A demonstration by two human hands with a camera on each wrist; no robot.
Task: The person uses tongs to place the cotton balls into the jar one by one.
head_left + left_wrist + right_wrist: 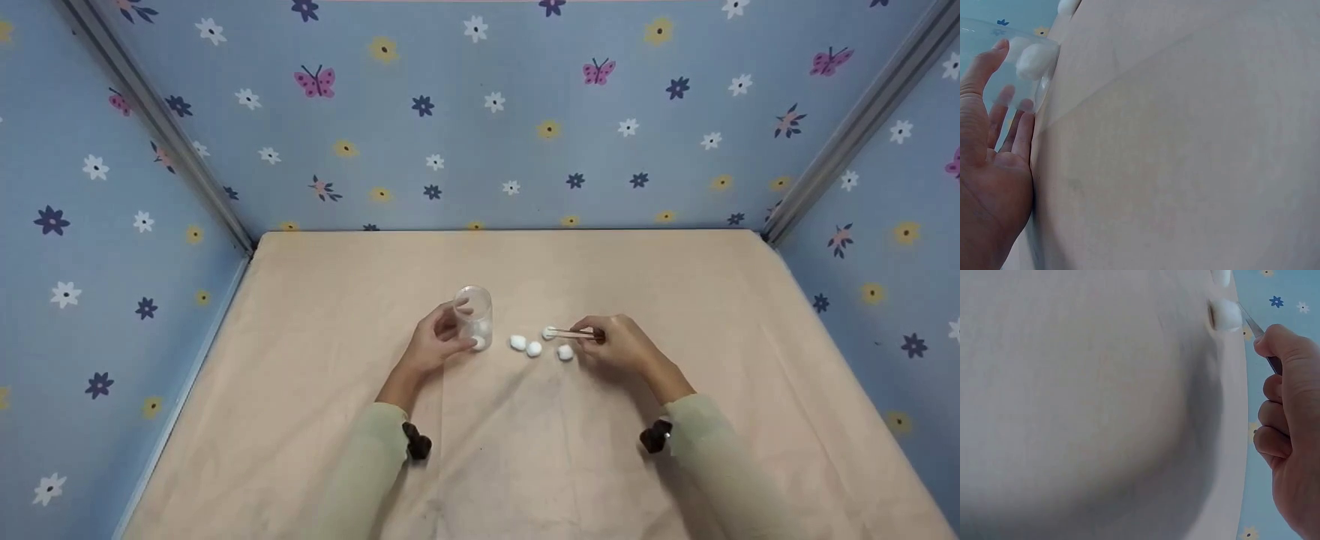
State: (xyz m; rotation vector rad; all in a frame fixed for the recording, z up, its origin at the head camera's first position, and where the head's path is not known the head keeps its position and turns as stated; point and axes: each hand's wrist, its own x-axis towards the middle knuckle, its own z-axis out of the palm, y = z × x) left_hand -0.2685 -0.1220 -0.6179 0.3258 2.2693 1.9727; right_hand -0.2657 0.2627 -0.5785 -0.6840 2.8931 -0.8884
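Note:
My left hand (pixel 429 343) holds a clear plastic cup (pixel 474 306) upright on the table, thumb on the near side and fingers around the far side. Inside the cup, white cotton balls (pixel 1037 61) lie at the bottom, seen through its wall. Between thumb and fingers, my right hand (pixel 626 346) pinches a pair of tweezers (pixel 576 334) that points left. A cotton ball (pixel 549 332) is at the tweezer tips. Three more lie on the table between the hands: one left (pixel 518 342), one beside it (pixel 534 349), and one nearer the right hand (pixel 565 352).
A pale peach cloth (pixel 480 465) covers the table, with shallow creases. Blue walls (pixel 480 150) printed with flowers and butterflies enclose its back and both sides. Dark devices are strapped at both wrists, over light green sleeves (pixel 367 457).

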